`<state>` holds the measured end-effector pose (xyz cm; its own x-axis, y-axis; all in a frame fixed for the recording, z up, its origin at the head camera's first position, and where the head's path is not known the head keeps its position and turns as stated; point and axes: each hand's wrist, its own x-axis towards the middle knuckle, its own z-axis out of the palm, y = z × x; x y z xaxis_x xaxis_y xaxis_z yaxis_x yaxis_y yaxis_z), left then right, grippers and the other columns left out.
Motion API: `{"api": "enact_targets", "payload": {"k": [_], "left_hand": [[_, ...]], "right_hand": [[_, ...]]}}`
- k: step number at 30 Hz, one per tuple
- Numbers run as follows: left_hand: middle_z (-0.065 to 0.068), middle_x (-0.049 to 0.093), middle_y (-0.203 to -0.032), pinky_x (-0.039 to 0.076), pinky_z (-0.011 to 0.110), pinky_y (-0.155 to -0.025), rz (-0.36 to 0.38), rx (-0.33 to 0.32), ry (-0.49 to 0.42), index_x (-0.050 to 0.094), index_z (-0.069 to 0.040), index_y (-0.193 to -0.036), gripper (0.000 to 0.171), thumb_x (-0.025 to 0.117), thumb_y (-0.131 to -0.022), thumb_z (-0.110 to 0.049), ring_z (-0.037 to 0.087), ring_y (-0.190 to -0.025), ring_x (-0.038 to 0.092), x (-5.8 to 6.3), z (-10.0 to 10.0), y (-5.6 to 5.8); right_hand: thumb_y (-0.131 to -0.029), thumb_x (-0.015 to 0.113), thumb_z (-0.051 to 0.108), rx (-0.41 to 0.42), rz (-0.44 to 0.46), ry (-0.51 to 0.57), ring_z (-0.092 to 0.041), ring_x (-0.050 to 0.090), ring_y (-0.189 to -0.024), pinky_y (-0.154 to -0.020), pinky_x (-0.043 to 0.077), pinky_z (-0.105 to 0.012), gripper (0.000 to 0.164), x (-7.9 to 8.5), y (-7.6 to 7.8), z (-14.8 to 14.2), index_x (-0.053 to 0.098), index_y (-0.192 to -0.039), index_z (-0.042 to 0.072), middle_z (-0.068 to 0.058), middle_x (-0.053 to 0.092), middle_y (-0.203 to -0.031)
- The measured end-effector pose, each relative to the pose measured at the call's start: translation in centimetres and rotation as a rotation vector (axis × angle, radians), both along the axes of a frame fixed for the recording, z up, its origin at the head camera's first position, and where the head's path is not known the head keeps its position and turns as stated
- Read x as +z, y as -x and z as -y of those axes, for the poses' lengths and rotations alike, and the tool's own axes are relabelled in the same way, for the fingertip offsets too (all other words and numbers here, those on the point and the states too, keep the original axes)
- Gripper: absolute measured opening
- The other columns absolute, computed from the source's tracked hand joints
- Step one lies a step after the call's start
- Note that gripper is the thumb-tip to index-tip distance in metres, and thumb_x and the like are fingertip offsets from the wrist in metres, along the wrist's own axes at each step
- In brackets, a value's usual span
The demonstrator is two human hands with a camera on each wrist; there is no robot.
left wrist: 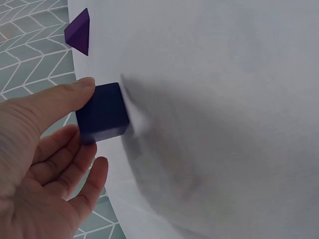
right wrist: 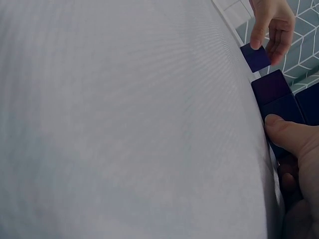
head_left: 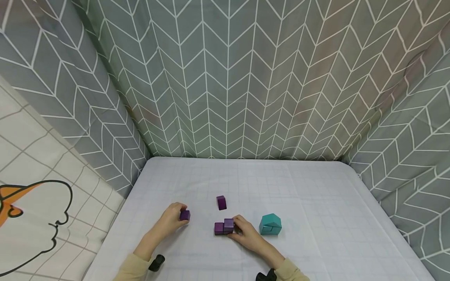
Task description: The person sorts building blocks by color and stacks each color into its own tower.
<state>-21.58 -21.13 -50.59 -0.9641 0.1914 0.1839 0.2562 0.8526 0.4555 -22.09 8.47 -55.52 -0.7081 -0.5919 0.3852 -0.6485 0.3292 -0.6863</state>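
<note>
On the left side of the table, my left hand [head_left: 169, 219] pinches a dark purple cube [head_left: 184, 215] between thumb and fingers. The left wrist view shows this cube [left wrist: 102, 112] close up, with the thumb on its upper edge. Nearer the middle, my right hand [head_left: 249, 235] grips a small group of purple blocks [head_left: 219, 228] by its right side. One block of that group [head_left: 229, 223] sits higher than its left neighbour. In the right wrist view, the thumb presses a block's face. Behind them lies a separate purple block [head_left: 221, 203], which looks wedge-shaped from the left wrist [left wrist: 79, 34].
A teal block shape [head_left: 270, 224], seemingly made of several pieces, stands right of my right hand. White cloth [head_left: 316, 203] covers the table. Patterned curtains [head_left: 242, 78] hang behind and at the sides. Black wrist devices [head_left: 156, 263] sit by both sleeves.
</note>
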Motion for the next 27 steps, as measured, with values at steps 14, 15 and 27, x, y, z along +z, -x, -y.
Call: {"api": "enact_targets", "payload": {"k": [14,15,27], "left_hand": [[0.007,0.059,-0.089,0.047,0.034,-0.072,0.006,0.008,-0.026,0.059,-0.001,-0.092,0.036,0.079,-0.063,-0.009,0.021,-0.085,0.054,-0.6,-0.2,-0.5],[0.007,0.059,-0.088,0.047,0.034,-0.071,0.009,0.009,-0.03,0.059,-0.001,-0.092,0.035,0.078,-0.063,-0.009,0.021,-0.084,0.054,-0.7,-0.2,-0.5],[0.006,0.061,-0.088,0.047,0.035,-0.07,-0.006,-0.009,-0.044,0.061,-0.002,-0.09,0.033,0.078,-0.063,-0.009,0.021,-0.083,0.056,-1.4,-0.4,-1.0]], "right_hand": [[-0.077,0.069,0.016,0.004,0.001,0.004,-0.004,0.043,-0.074,-0.062,0.041,-0.015,0.029,-0.1,0.0,0.0,0.055,-0.102,0.012,0.006,0.049,-0.094],[-0.077,0.069,0.016,0.004,0.002,0.003,-0.004,0.043,-0.074,-0.062,0.041,-0.015,0.029,-0.1,0.0,0.0,0.055,-0.102,0.012,0.006,0.049,-0.094],[-0.077,0.069,0.018,-0.01,0.016,-0.008,-0.003,0.043,-0.075,-0.062,0.041,-0.015,0.028,0.0,0.0,0.0,0.056,-0.101,0.012,0.006,0.049,-0.096]]}}
